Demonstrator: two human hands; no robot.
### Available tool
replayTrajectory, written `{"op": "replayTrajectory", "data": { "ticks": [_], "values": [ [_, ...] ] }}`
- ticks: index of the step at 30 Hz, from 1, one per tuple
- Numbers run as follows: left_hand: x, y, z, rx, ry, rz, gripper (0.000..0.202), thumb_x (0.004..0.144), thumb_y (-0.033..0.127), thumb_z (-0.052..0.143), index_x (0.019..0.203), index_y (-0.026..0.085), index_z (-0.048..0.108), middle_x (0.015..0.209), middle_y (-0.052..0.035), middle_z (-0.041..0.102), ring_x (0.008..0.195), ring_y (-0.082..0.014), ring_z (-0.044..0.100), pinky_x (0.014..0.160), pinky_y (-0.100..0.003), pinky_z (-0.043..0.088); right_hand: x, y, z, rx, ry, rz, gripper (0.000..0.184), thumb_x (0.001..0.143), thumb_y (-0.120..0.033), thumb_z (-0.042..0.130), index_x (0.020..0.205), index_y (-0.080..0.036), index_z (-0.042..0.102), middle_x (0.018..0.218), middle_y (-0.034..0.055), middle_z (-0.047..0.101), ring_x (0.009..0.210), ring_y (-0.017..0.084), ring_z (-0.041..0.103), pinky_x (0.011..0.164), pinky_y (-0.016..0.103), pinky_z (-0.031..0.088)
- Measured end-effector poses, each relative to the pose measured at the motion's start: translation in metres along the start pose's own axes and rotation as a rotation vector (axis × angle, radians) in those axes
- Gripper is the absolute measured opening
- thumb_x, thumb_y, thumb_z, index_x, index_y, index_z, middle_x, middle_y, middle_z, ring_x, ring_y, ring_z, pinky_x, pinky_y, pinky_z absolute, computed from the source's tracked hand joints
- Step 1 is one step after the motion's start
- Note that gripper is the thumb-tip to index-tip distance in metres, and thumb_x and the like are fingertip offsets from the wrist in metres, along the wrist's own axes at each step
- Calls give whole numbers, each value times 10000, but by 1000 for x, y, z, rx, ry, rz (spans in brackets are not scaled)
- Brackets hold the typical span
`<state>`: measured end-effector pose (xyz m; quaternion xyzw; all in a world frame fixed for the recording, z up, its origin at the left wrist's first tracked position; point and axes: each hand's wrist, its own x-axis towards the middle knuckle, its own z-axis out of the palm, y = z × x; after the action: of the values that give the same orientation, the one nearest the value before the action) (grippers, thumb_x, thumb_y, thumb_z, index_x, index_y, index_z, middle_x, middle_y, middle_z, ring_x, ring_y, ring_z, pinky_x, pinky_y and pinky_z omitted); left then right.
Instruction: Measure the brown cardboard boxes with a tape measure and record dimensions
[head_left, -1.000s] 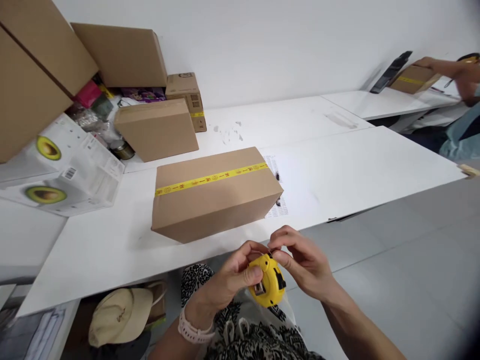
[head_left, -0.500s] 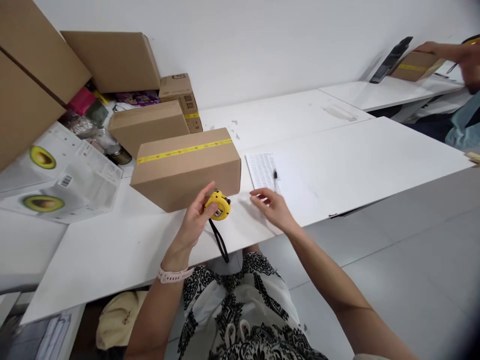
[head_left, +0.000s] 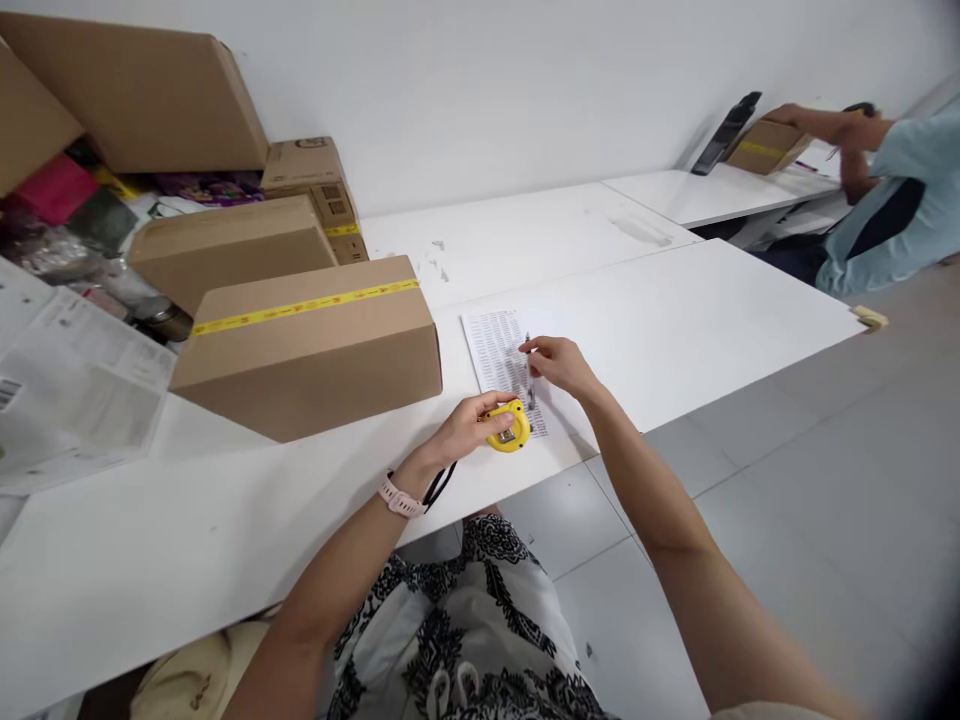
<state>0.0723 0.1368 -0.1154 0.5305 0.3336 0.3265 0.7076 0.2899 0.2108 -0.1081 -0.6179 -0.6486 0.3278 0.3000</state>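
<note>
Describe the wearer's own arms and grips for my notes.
The left grip and right grip are bare, gloveless hands, with uncovered forearms. A pale pink band with small holes circles the left wrist; none shows on the right.

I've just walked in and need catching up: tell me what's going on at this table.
The person's left hand holds a yellow tape measure, while the right hand has its fingers at a pen over a printed sheet; whether that grip has closed is hard to tell. A taped box sits left of the sheet on the white table. Farther right, another person's hand rests on a smaller box.
</note>
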Motion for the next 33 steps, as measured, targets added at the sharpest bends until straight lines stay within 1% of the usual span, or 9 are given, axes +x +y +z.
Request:
{"op": "replayTrajectory", "data": {
  "ticks": [2, 4, 9, 14, 17, 21, 23, 27, 33],
  "values": [
    [9, -7, -2, 18, 4, 3, 513, 816, 387, 764, 1245, 128, 655, 1118, -123, 701, 954, -210, 654, 834, -328, 505, 1, 10, -10, 328, 36, -71, 338, 759, -200, 536, 1055, -169, 696, 829, 54, 740, 828, 202, 700, 827, 358, 542],
    [14, -11, -4, 44, 14, 0, 525, 824, 397, 750, 1263, 131, 641, 1127, -125, 694, 953, -212, 653, 815, -324, 510, 3, 19, -17, 497, 109, -164, 367, 745, -244, 593, 1096, -179, 678, 925, 64, 754, 924, 215, 709, 869, 381, 553],
    [14, -17, -5, 119, 30, -6, 516, 846, 399, 718, 1286, 144, 630, 1216, -131, 676, 1043, -238, 644, 889, -355, 508, 8, 29, -14, 353, 424, -274, 285, 760, -372, 705, 997, -224, 650, 835, 25, 731, 821, 197, 703, 844, 379, 555],
    [14, -21, -8, 188, -1, -9, 532, 873, 437, 684, 1311, 144, 612, 1225, -145, 679, 1052, -252, 651, 901, -375, 508, 10, 29, -1, 331, 700, -188, 301, 853, -492, 654, 776, -241, 506, 600, -42, 565, 555, 130, 545, 615, 294, 484],
    [14, -22, -9, 228, -14, -5, 516, 887, 458, 671, 1309, 166, 616, 1233, -135, 682, 1067, -255, 653, 916, -372, 501, 10, 30, 5, 580, 515, -130, 350, 922, -557, 543, 784, -238, 502, 561, -46, 535, 526, 126, 517, 588, 287, 462],
    [15, -20, -9, 268, -14, -1, 481, 901, 446, 655, 1299, 177, 627, 1231, -123, 686, 1103, -259, 645, 932, -365, 498, 8, 30, 10, 768, 155, -62, 364, 785, -508, 744, 963, -210, 634, 809, 27, 689, 725, 155, 634, 731, 326, 510],
    [15, -18, -8, 292, -7, -5, 473, 903, 423, 648, 1305, 174, 626, 1225, -121, 690, 1107, -259, 644, 927, -364, 504, 6, 30, 12, 695, 129, -48, 346, 728, -468, 805, 884, -201, 651, 788, 17, 664, 695, 139, 592, 685, 304, 482],
    [15, -14, -6, 331, 7, -17, 476, 895, 394, 641, 1311, 163, 626, 1221, -124, 696, 1090, -258, 649, 921, -376, 515, 4, 33, 16, 503, 211, -59, 345, 809, -500, 729, 737, -208, 560, 609, -44, 486, 564, 102, 423, 538, 268, 349],
    [16, -12, -5, 354, 8, -27, 472, 887, 387, 650, 1302, 163, 630, 1223, -116, 698, 1107, -254, 644, 947, -387, 513, 5, 41, 18, 560, 196, -70, 300, 835, -410, 736, 816, -228, 498, 643, -29, 534, 601, 121, 512, 561, 280, 412]
  ]
}}
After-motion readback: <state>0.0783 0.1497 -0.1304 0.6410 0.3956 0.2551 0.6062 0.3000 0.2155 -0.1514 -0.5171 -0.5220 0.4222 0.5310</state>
